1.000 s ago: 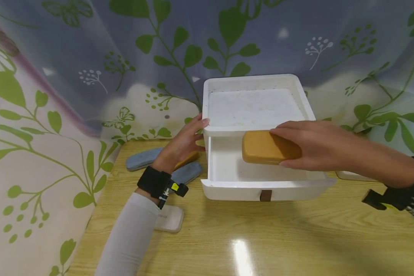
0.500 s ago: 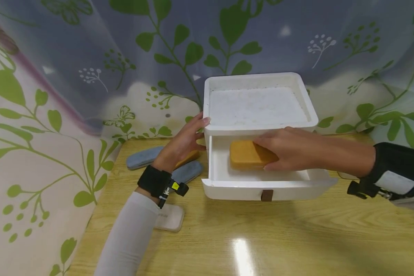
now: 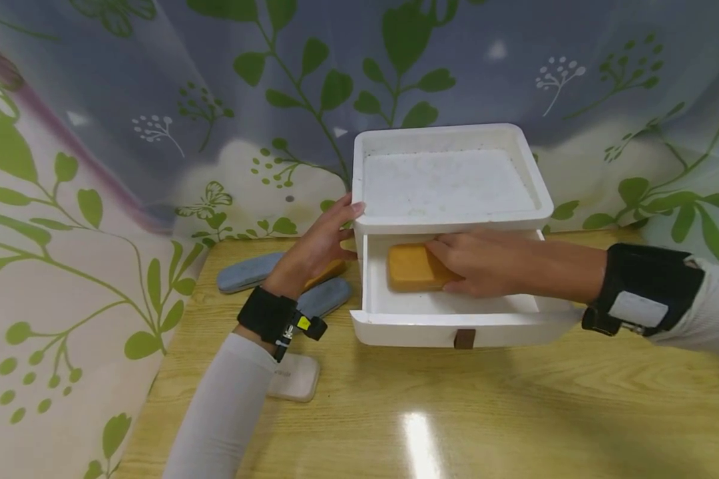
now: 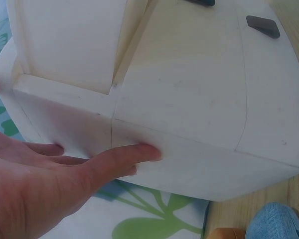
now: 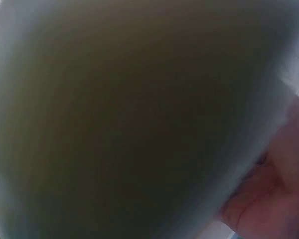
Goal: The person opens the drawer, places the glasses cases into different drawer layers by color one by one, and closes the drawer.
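Note:
My right hand (image 3: 485, 263) grips the right end of an orange, rounded-corner glasses case (image 3: 409, 266) inside the pulled-out drawer (image 3: 407, 332) of a white storage box (image 3: 443, 183). The case lies flat-side up toward the drawer's left part, its right end hidden under the fingers. My left hand (image 3: 323, 246) rests against the box's left side, one fingertip at the top rim's corner. In the left wrist view, the left fingers (image 4: 124, 157) lie extended along the white wall. A dark blur covers most of the right wrist view, with part of the right hand (image 5: 269, 199) at its edge.
Left of the box, two blue cases (image 3: 326, 297) (image 3: 248, 271) and another orange case (image 3: 325, 274) lie partly behind my left arm. A whitish case (image 3: 296, 378) lies nearer me on the wooden table (image 3: 485, 412). A patterned curtain (image 3: 263, 113) hangs behind the box.
My right hand has carried the orange glasses case leftward and down into the drawer. The left hand has stayed at the box's side.

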Tool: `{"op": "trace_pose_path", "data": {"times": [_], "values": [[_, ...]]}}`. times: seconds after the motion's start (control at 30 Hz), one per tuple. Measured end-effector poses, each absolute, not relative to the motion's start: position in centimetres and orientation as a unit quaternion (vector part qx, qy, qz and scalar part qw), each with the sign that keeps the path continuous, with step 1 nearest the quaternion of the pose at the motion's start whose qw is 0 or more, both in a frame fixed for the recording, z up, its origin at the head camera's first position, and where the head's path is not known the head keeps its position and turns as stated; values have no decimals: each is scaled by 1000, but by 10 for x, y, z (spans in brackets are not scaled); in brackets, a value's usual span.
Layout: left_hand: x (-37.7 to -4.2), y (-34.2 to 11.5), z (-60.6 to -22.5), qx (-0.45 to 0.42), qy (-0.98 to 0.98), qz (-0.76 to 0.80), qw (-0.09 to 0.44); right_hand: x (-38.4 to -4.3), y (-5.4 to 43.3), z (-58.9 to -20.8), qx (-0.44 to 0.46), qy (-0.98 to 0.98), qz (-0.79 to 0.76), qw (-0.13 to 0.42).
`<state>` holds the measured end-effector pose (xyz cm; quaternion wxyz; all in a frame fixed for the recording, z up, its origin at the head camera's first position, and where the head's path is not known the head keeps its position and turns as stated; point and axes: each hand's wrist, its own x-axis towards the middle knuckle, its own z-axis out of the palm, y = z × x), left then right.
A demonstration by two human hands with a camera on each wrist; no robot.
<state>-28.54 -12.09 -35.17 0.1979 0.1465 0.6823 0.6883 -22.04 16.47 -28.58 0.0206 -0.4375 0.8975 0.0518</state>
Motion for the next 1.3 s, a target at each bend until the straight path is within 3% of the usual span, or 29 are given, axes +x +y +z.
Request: {"op": "trace_pose_path", "data": {"times": [0.53, 1.07, 1.3], "values": [[-283, -120, -352, 148, 683, 688, 197, -217, 165, -291, -429, 893, 133, -8], [-283, -119, -352, 142, 685, 687, 198, -204, 176, -276, -392, 909, 122, 70], [-284, -120, -352, 145, 685, 686, 198, -197, 181, -265, -405, 913, 43, 10]]}}
